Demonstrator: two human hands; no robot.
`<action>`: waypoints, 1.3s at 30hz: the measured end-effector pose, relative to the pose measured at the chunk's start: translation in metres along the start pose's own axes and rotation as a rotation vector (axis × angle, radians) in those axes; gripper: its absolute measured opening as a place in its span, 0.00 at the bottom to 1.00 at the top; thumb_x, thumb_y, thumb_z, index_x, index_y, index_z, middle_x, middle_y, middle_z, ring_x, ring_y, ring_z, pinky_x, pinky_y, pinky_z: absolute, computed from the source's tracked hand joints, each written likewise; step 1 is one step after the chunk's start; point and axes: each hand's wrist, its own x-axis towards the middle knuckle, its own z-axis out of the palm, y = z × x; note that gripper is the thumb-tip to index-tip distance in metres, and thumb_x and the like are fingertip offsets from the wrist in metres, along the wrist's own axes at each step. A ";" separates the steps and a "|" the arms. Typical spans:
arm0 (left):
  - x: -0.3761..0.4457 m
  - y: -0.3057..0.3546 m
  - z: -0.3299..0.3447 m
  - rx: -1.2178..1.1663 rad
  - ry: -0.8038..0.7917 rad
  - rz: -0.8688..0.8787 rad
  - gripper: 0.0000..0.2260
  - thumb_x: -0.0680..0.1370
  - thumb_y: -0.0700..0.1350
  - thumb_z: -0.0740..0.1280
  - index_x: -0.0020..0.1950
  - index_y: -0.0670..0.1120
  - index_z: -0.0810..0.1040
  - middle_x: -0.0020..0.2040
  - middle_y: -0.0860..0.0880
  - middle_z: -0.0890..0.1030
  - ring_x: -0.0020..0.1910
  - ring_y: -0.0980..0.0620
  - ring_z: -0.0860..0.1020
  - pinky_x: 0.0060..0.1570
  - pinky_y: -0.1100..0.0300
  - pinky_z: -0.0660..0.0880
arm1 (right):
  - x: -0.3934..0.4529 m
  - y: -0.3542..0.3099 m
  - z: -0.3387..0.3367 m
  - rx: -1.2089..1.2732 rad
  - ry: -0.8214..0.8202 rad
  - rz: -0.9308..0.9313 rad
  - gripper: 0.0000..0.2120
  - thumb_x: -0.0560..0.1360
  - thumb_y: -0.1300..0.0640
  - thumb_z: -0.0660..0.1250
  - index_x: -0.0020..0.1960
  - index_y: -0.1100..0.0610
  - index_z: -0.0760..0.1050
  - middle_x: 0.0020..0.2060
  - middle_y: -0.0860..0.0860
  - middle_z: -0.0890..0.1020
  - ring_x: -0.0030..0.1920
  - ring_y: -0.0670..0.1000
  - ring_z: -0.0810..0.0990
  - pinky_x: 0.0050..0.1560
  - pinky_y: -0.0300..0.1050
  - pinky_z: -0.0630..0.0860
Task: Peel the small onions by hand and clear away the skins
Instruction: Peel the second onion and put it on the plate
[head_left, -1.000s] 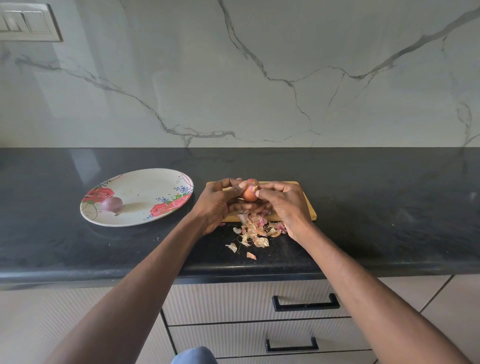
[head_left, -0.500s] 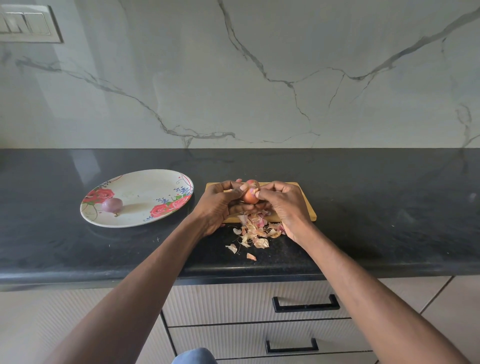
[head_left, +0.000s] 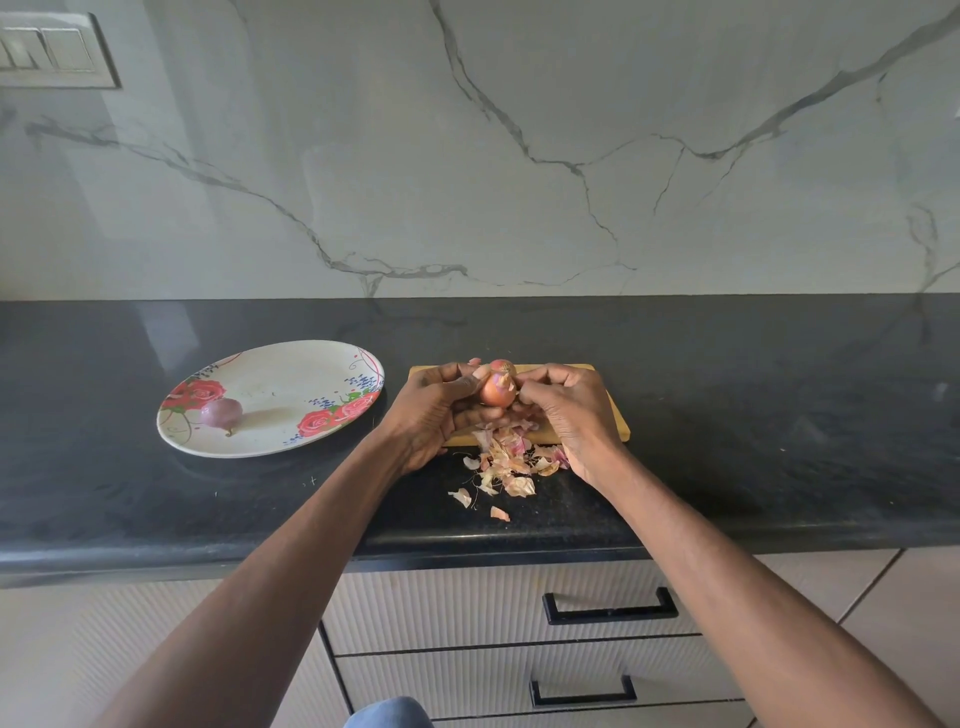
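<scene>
While gripped on the onion, both hands over the board's near edge, bare counter rightward.

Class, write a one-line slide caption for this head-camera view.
Both hands, left and right, peel a small onion over a cutting board, skins piling below, one peeled onion plated.

Two bare forearms, no sleeves in view, no watch, bracelet or rings to be seen. Left hand and right hand ungloved, with short, pale fingernails. A small patch of blue cloth, perhaps denim, at the bottom edge; too little visible to name the garment.
</scene>
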 end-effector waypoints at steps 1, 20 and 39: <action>0.000 0.000 0.000 0.003 0.008 0.002 0.05 0.81 0.36 0.65 0.54 0.35 0.77 0.47 0.35 0.84 0.36 0.45 0.85 0.36 0.61 0.83 | 0.000 0.001 0.000 0.011 -0.014 0.007 0.07 0.71 0.69 0.72 0.47 0.63 0.86 0.35 0.54 0.85 0.32 0.46 0.82 0.32 0.36 0.75; -0.003 -0.002 0.006 0.038 -0.010 0.106 0.17 0.70 0.35 0.73 0.57 0.36 0.75 0.51 0.36 0.84 0.47 0.40 0.85 0.51 0.46 0.83 | 0.006 0.010 0.002 -0.238 0.060 -0.215 0.01 0.73 0.62 0.75 0.43 0.58 0.86 0.38 0.49 0.86 0.41 0.47 0.84 0.44 0.42 0.81; 0.001 -0.002 0.003 0.104 0.006 0.124 0.06 0.83 0.38 0.62 0.56 0.39 0.76 0.46 0.39 0.84 0.40 0.46 0.83 0.36 0.58 0.81 | 0.003 0.007 0.003 -0.188 0.048 -0.216 0.05 0.76 0.62 0.71 0.42 0.59 0.83 0.36 0.51 0.85 0.39 0.51 0.84 0.40 0.45 0.81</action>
